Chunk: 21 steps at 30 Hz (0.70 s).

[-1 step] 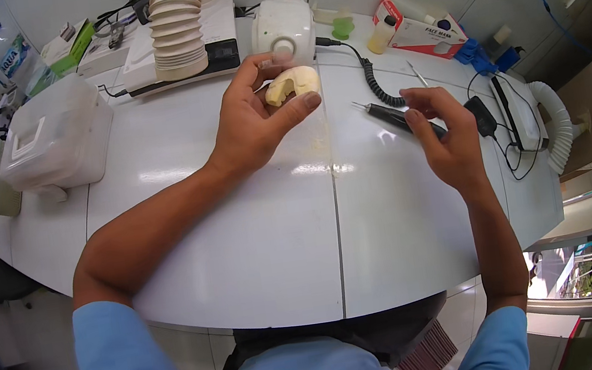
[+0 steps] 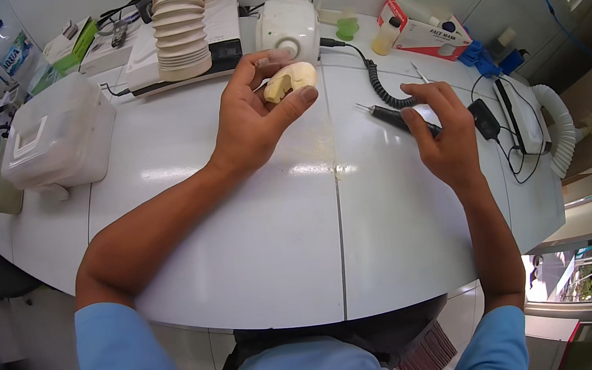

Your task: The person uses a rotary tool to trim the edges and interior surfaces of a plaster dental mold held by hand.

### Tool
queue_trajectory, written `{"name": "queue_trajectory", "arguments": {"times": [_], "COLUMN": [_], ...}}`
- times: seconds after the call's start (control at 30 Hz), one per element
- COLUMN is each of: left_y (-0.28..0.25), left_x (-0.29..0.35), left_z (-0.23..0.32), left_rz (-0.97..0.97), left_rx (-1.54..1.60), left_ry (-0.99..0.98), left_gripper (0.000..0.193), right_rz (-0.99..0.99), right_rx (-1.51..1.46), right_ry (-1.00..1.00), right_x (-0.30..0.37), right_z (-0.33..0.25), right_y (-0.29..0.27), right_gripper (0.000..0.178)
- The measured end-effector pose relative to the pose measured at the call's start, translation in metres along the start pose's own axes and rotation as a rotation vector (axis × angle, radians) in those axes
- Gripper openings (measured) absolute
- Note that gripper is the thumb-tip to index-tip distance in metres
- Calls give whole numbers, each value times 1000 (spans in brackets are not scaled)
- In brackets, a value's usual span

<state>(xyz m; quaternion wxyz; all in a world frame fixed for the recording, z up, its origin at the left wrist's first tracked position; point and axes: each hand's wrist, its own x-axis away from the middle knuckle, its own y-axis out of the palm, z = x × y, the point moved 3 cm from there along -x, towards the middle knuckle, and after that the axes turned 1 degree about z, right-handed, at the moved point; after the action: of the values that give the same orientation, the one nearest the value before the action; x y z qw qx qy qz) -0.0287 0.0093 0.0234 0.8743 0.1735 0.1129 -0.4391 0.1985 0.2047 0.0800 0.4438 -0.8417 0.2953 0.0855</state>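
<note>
A cream, arch-shaped plaster dental model [image 2: 302, 74] is held up in my left hand [image 2: 245, 120], thumb on its near side and fingers behind. Part of its underside and the inner hollow of the arch show; my fingers hide the rest. Over to the right, my right hand [image 2: 449, 132] hovers around the back part of a black rotary handpiece [image 2: 391, 117] with a thin metal tip pointing left. Thumb and forefinger are apart. Whether the thumb touches the handpiece, I cannot tell. Its coiled cord [image 2: 377, 83] runs back to a white control unit [image 2: 287, 31].
A ribbed suction hose [image 2: 180, 31] stands over a white machine at the back. To the left sits a translucent lidded box [image 2: 58, 131]. Behind on the right are a red-and-white mask box [image 2: 426, 34] and a small yellow bottle [image 2: 386, 37]. Pale dust lies on the white table [image 2: 246, 260].
The dental model has tilted slightly in my left hand. My right hand has shifted a little to the left above the handpiece, which stays in place. The whole view has moved slightly.
</note>
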Motion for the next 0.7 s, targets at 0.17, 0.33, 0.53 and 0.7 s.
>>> {"name": "queue_trajectory", "arguments": {"times": [0.17, 0.33, 0.53, 0.7], "left_y": [-10, -9, -2, 25], "left_x": [3, 3, 1, -12], "left_z": [-4, -2, -1, 8], "left_rz": [108, 36, -131, -311], "left_rx": [49, 14, -176, -412], "left_ry": [-39, -32, -16, -38], "left_gripper": [54, 62, 66, 76], "right_rz": [171, 98, 86, 74], "right_rx": [420, 377, 442, 560], "right_ry": [-243, -99, -64, -90], "right_x": [9, 15, 16, 9], "right_z": [22, 34, 35, 39], "right_y": [21, 35, 34, 42], "right_gripper": [40, 40, 38, 30]}}
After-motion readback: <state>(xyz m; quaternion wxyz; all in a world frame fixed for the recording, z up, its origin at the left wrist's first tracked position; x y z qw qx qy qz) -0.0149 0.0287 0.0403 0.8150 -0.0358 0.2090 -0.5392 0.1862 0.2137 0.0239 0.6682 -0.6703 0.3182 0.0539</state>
